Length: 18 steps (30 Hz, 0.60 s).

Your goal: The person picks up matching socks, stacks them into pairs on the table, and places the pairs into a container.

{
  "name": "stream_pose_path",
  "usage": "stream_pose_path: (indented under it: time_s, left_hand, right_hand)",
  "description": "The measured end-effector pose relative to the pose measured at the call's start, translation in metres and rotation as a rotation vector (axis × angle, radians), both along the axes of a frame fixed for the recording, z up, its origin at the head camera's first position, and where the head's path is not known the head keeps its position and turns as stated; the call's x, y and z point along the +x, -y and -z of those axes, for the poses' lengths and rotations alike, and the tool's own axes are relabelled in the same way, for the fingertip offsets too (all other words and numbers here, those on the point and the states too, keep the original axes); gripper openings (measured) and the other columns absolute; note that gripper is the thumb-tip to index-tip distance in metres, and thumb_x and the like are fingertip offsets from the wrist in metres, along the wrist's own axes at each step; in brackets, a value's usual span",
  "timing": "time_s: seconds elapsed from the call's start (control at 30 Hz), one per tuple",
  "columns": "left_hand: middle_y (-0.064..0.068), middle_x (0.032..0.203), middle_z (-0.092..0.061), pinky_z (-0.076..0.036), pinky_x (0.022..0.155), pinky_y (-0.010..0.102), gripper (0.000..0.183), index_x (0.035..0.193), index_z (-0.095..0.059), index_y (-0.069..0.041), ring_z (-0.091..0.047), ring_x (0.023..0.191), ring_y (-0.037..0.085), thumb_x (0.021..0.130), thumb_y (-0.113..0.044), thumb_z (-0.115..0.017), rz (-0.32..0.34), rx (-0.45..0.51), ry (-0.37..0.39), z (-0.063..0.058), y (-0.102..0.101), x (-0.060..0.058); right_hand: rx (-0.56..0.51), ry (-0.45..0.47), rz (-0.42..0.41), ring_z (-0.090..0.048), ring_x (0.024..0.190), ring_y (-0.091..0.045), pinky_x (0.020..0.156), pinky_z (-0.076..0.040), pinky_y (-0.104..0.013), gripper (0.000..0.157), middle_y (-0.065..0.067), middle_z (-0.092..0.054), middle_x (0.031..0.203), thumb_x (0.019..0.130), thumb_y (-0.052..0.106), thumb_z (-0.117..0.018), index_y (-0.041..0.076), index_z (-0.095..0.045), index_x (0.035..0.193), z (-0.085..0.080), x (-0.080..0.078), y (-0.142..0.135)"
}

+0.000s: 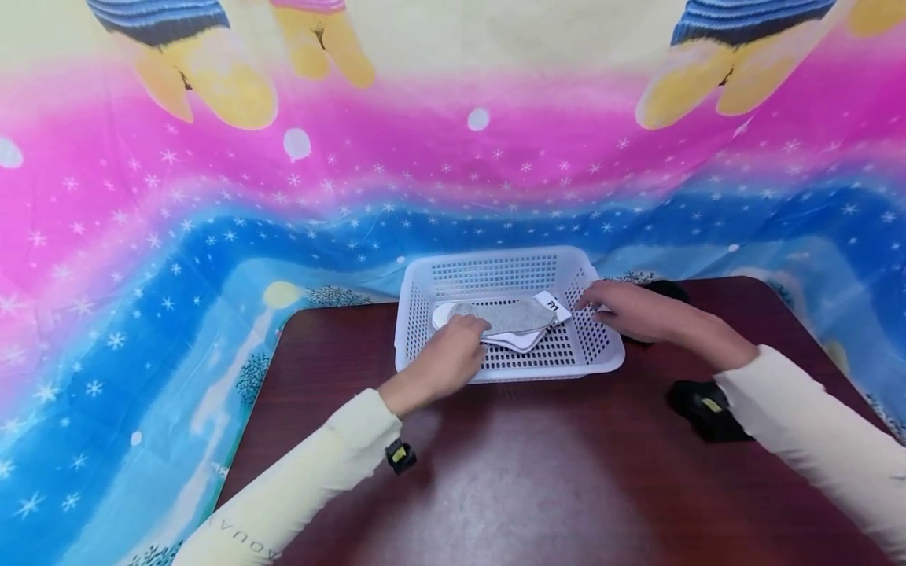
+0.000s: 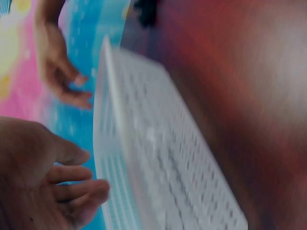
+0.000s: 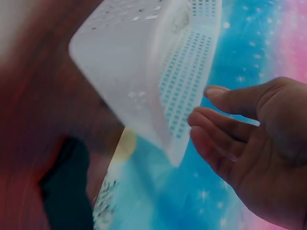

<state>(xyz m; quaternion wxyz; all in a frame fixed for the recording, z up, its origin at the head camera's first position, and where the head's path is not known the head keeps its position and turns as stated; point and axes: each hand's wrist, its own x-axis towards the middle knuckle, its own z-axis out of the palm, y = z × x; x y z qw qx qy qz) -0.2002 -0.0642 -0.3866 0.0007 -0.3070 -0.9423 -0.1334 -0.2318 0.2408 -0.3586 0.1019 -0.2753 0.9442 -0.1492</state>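
Note:
A white perforated plastic basket (image 1: pixel 510 376) stands on the table. Inside it lie a flat grey sock (image 1: pixel 513 316), white socks (image 1: pixel 520 340) under it, and a white printed label (image 1: pixel 552 306). Over the near left part of the basket is my left hand (image 1: pixel 453 358), its fingers bent loosely and right by the grey sock. The left wrist view shows that hand (image 2: pixel 53 177) with nothing in its fingers. My right hand (image 1: pixel 630 306) hovers at the basket's right rim. Its relaxed fingers hold nothing in the right wrist view, where thumb and fingertips are apart.
A dark red-brown table (image 1: pixel 538 472) carries the basket near its far edge. Dark cloth (image 1: pixel 668 292) lies right of the basket, partly behind my right hand. A patterned pink and blue curtain (image 1: pixel 425 173) hangs behind the table. Small black wrist devices (image 1: pixel 400 456) sit under the sleeves.

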Motion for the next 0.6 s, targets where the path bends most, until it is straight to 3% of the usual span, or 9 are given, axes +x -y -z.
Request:
stream_pose_path:
  time_s: [0.13,0.3,0.43,0.6]
  left_hand:
    - [0.004,0.11,-0.064,-0.047,0.094,0.03,0.032,0.122,-0.059,-0.006,-0.056,0.106,0.019,0.091,-0.014,-0.059,0.026,0.096,0.001,-0.001,-0.023,0.03]
    - [-0.005,0.095,-0.063,-0.05,0.08,0.017,0.036,0.127,-0.054,-0.008,-0.058,0.088,0.006,0.093,-0.017,-0.06,0.115,0.207,0.155,0.0,-0.057,0.056]
    - [-0.006,0.1,-0.063,-0.048,0.072,0.012,0.046,0.135,-0.045,-0.01,-0.059,0.083,0.001,0.093,-0.02,-0.061,0.164,0.195,0.158,0.015,-0.086,0.067]
    - [-0.005,0.116,-0.063,-0.047,0.087,0.013,0.048,0.138,-0.044,-0.01,-0.061,0.102,0.003,0.095,-0.026,-0.059,0.215,0.087,0.067,0.035,-0.125,0.071]
  right_hand:
    - [-0.009,-0.088,0.057,-0.061,0.095,-0.021,0.076,-0.051,-0.038,0.023,-0.009,-0.061,0.112,0.092,0.002,-0.059,0.007,-0.065,0.113,0.002,0.02,-0.028]
    - [0.011,-0.098,0.15,-0.06,0.094,-0.022,0.074,-0.051,-0.038,0.022,-0.011,-0.061,0.112,0.092,0.004,-0.061,0.007,-0.065,0.113,0.008,0.041,-0.064]
    - [0.03,-0.046,0.199,-0.062,0.094,-0.021,0.073,-0.052,-0.037,0.021,-0.012,-0.062,0.112,0.092,0.008,-0.061,0.008,-0.064,0.113,0.015,0.055,-0.088]
    - [0.025,0.111,0.25,-0.055,0.065,-0.008,0.057,-0.046,-0.026,0.025,-0.009,-0.06,0.106,0.094,0.014,-0.059,0.006,-0.059,0.118,0.033,0.072,-0.117]
